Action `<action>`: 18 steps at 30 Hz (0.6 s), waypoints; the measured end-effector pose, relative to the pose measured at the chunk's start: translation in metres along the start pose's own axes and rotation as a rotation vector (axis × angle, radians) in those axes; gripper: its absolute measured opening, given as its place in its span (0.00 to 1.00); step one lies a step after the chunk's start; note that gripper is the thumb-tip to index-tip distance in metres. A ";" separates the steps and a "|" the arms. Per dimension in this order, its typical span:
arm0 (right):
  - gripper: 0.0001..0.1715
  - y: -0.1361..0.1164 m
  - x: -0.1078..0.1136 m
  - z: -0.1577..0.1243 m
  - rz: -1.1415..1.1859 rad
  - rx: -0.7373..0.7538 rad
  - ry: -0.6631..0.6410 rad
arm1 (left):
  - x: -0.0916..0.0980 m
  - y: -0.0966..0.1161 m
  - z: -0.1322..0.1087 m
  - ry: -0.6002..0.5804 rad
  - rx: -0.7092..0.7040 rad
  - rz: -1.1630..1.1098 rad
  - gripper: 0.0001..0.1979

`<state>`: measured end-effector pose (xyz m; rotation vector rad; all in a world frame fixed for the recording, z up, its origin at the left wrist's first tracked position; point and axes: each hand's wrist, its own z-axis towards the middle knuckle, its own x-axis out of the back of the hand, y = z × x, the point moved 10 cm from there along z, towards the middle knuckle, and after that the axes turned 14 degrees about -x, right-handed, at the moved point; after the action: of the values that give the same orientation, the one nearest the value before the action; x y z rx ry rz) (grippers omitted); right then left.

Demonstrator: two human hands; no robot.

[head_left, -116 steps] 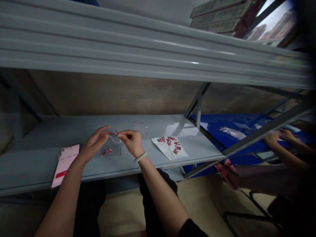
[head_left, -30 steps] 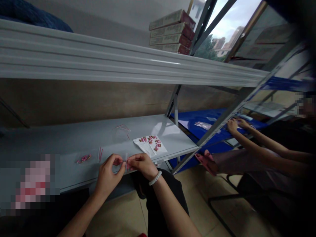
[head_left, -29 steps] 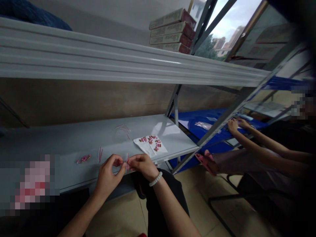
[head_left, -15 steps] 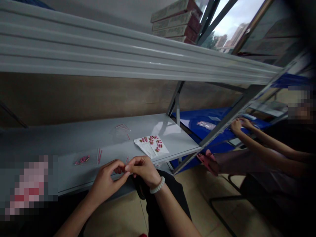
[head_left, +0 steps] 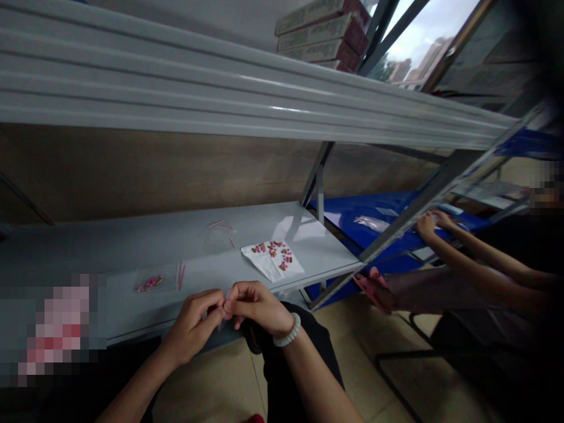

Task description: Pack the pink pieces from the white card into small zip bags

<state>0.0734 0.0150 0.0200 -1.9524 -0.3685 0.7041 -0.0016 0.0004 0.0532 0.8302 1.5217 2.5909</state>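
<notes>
Both my hands pinch a small clear plastic bag with a pink edge, just over the near edge of a grey metal shelf. My left hand holds it from the left, and my right hand holds it from the right. My fingers hide most of the bag. To the left lie thin pink strips and a clear bag with pink pieces. A white paper sheet carries pink and brown pieces. Farther back lies another clear bag.
A pixelated object lies at the near left. A long grey shelf beam runs overhead, with stacked boxes above. At right, a co-worker's hands work over a blue surface, beyond a metal upright.
My hands have moved slightly right and toward the near shelf edge, and the clear bag now points downward between my fingers. The head view has shifted slightly.
</notes>
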 end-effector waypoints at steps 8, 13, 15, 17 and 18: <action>0.15 0.000 -0.010 0.005 0.132 0.022 -0.053 | -0.002 -0.010 -0.007 0.181 0.112 -0.236 0.13; 0.13 -0.011 -0.013 0.005 0.224 0.100 -0.033 | 0.004 -0.012 -0.010 0.253 0.101 -0.278 0.14; 0.12 -0.013 -0.010 0.004 0.231 0.119 0.015 | 0.007 -0.009 -0.009 0.232 0.074 -0.236 0.14; 0.10 -0.016 -0.005 0.003 0.124 0.137 0.110 | 0.011 -0.005 -0.007 0.202 0.037 -0.130 0.15; 0.09 -0.018 0.000 0.002 0.039 0.151 0.187 | 0.015 -0.003 -0.007 0.205 0.021 -0.058 0.16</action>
<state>0.0728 0.0246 0.0348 -1.8672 -0.1586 0.5514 -0.0183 0.0008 0.0548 0.5266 1.5966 2.6928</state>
